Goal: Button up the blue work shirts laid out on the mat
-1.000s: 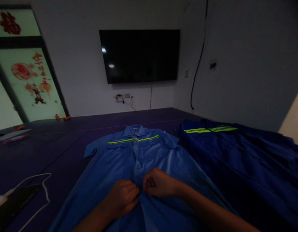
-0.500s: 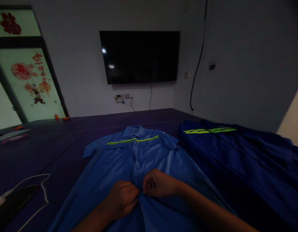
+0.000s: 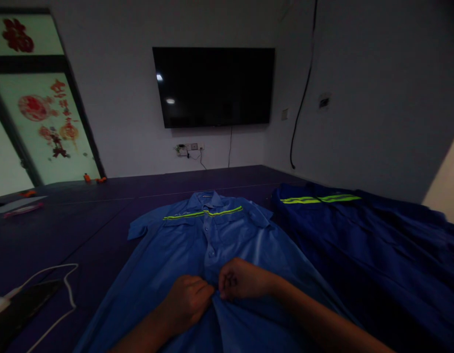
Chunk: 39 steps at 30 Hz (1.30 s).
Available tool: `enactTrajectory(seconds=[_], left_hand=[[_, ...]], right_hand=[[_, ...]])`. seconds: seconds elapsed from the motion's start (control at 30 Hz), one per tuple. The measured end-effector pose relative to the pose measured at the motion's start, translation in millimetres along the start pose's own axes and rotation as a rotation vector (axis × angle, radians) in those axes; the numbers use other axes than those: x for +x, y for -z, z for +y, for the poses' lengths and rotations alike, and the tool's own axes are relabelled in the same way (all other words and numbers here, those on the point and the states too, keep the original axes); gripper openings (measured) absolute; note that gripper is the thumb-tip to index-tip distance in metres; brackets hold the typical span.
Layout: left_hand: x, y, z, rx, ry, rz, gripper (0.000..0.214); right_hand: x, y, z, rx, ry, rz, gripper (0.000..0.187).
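Observation:
A blue short-sleeved shirt (image 3: 168, 250) with a yellow-green stripe across the chest lies spread out, its collar facing away from me. Buttons show down the upper part of its front placket. At the lower part of that front edge, my left hand (image 3: 188, 301) is closed, its fingers pinching the cloth. Close beside it, my right hand (image 3: 245, 279) is curled with thumb and fingertips pressed on the same edge. Any button between the fingertips is hidden.
A darker blue garment (image 3: 344, 235) with a similar stripe lies to the right. At left are a black flat object (image 3: 26, 304) and a white cable (image 3: 70, 294). A television (image 3: 215, 88) hangs on the wall above the purple surface (image 3: 102, 215).
Both hands keep their hold on the shirt's front edge, with only slight finger movement. The whole view has shifted very slightly.

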State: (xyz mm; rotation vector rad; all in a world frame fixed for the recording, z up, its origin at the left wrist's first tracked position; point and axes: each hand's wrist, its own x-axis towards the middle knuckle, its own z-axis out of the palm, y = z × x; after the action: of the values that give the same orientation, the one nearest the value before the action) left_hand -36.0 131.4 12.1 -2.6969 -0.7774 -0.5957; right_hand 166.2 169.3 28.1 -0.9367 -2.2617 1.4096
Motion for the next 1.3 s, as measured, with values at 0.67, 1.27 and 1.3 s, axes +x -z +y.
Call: enactTrajectory(seconds=[0.67, 1.27, 1.3], left_hand=[[1.7, -3.9, 0.0, 0.094, -0.032, 0.080, 0.026], [4.2, 7.6, -2.6, 0.059, -0.071, 0.104, 0.028], [4.4, 8.9, -2.6, 0.058, -0.071, 0.111, 0.028]], right_hand=[[4.4, 0.0, 5.5, 0.029, -0.035, -0.005, 0.015], [3.4, 1.8, -0.9, 0.135, -0.047, -0.026, 0.028], [3.5, 1.0, -1.3, 0.131, -0.050, -0.018, 0.028]])
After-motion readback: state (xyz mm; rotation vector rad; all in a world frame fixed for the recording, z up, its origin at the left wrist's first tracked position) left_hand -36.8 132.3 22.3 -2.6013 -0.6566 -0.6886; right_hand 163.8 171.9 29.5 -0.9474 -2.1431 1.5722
